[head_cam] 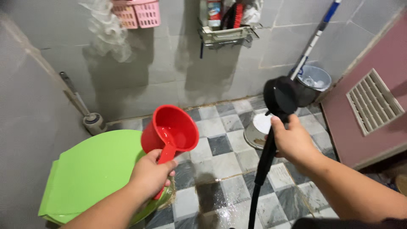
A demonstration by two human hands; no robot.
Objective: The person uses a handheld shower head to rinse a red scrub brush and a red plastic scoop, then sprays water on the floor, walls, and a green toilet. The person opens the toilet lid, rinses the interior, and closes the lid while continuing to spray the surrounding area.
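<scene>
My left hand (150,174) grips the handle of a red plastic water dipper (171,131), held tilted with its open mouth facing me, just above the edge of a bright green toilet lid (91,169). A film of water shows inside the dipper. My right hand (292,142) is closed around the handle of a black hand shower (280,96), whose round head points away toward the wall. Its black hose (260,178) drops toward the bottom of the picture.
Wet checkered grey and white floor tiles (220,169) lie below. A round floor drain (256,133) sits past the shower head. A grey bucket (313,82) with a mop handle (316,38) stands in the corner by a pink door (373,106). Pink baskets (137,12) and a wire rack (227,34) hang on the wall.
</scene>
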